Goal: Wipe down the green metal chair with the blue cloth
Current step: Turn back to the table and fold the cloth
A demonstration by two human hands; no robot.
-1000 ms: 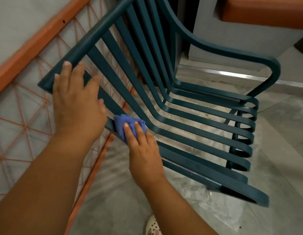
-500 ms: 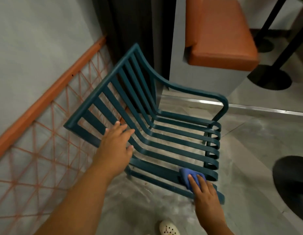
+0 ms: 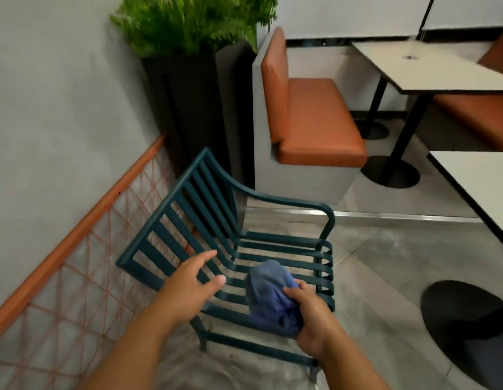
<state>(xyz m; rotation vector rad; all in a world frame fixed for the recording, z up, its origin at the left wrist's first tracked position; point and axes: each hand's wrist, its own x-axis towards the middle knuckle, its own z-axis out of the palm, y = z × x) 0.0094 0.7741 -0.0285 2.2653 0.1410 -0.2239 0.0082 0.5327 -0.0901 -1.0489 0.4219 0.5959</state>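
Head view: I'm gripping the blue cloth [image 3: 268, 298] in my right hand [image 3: 312, 323], nearer the chair [image 3: 284, 243] seat slats running left-right; left hand [image 3: 188, 285] hovering open.

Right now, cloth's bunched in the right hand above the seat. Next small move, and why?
Probably lower the right hand so the cloth meets the seat slats of the chair again. The cloth is bunched in that hand's grip and looks lifted off the slats, so nothing is being wiped. The left hand hovers open over the slats by the backrest and could steady the frame first.
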